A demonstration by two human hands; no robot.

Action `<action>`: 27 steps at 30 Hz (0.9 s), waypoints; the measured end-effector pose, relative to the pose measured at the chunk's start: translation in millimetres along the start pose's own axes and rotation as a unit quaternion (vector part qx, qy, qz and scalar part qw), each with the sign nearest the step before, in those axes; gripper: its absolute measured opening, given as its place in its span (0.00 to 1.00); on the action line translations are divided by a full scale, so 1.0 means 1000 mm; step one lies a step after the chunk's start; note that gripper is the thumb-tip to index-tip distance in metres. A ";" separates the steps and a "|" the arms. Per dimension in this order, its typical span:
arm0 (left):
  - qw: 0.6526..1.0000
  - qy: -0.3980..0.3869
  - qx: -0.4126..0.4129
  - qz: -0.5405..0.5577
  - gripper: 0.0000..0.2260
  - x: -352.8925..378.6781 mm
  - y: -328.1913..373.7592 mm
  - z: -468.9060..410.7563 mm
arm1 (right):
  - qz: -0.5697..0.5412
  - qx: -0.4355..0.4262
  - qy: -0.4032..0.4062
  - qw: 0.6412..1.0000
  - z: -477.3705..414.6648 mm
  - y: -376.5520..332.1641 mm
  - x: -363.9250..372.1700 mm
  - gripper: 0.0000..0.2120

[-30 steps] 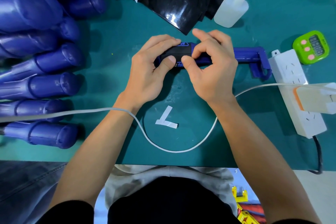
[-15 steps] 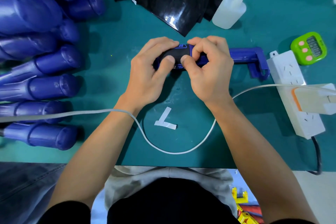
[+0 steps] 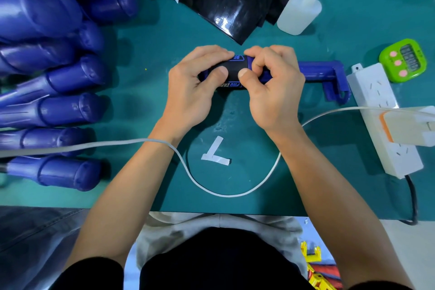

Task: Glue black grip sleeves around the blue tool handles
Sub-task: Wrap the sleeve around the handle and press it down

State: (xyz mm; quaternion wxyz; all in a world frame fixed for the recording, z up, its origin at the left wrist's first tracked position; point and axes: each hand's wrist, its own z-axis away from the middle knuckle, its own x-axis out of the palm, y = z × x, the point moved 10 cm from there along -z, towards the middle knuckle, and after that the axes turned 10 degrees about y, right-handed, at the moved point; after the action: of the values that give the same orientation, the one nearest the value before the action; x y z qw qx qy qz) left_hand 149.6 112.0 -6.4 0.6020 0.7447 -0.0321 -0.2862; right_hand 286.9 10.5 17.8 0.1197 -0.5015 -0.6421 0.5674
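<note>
The left hand [image 3: 193,87] and right hand [image 3: 275,92] grip the blue tool handle [image 3: 315,73] above the green mat [image 3: 146,106]. Curled fingers and both thumbs press the black grip sleeve [image 3: 233,69] against it.

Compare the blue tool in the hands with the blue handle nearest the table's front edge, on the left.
The held tool wears a black sleeve; the left handle is bare blue. The left hand and right hand hold the held tool; the left handle lies untouched. Both are blue and lie roughly crosswise.
</note>
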 end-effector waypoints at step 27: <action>0.997 -0.046 0.061 -0.033 0.26 0.003 -0.005 -0.002 | 0.075 -0.089 0.014 0.993 -0.007 -0.011 -0.023 0.15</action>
State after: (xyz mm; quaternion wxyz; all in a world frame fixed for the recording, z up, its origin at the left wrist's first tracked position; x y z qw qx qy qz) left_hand 151.5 113.6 -12.4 0.5434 0.7670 -0.0528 -0.3373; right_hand 297.4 -1.4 38.9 0.0410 -0.5650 -0.6485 0.5085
